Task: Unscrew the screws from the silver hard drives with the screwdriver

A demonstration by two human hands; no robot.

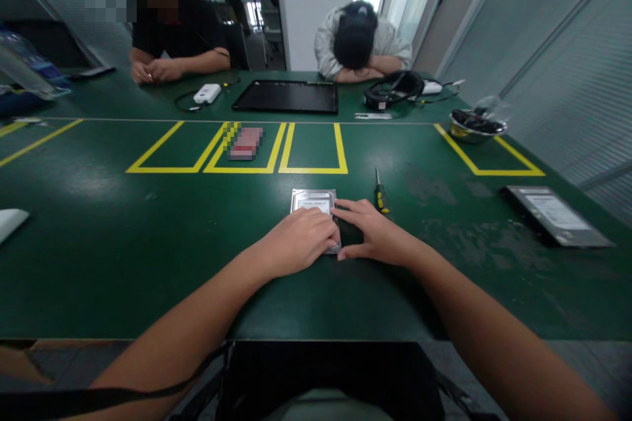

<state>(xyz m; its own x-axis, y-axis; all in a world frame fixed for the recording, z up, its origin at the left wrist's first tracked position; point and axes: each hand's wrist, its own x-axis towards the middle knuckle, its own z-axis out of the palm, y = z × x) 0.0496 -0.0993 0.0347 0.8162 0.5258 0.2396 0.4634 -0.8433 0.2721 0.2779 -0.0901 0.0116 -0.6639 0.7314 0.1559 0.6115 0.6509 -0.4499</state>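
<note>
A silver hard drive (316, 196) with a label lies flat on the green table in front of me. My left hand (305, 240) rests across its lower part, covering much of it. The fingers are bent and pressed together near the drive's lower right corner; whatever is between the fingertips, if anything, is hidden. My right hand (372, 233) is open at the drive's right side, thumb and fingers spread, with fingertips at or very near its edge. Just beyond my right hand lies a screwdriver (380, 197) with a yellow and black handle, its shaft pointing away from me.
A larger drive (557, 216) lies at the right, below a metal bowl (476, 135) of dark items. Yellow tape outlines (313, 171) cross the table; one holds a blurred pink item (247, 143). Farther back are a black panel (286, 97), coiled cables (395, 89) and two people.
</note>
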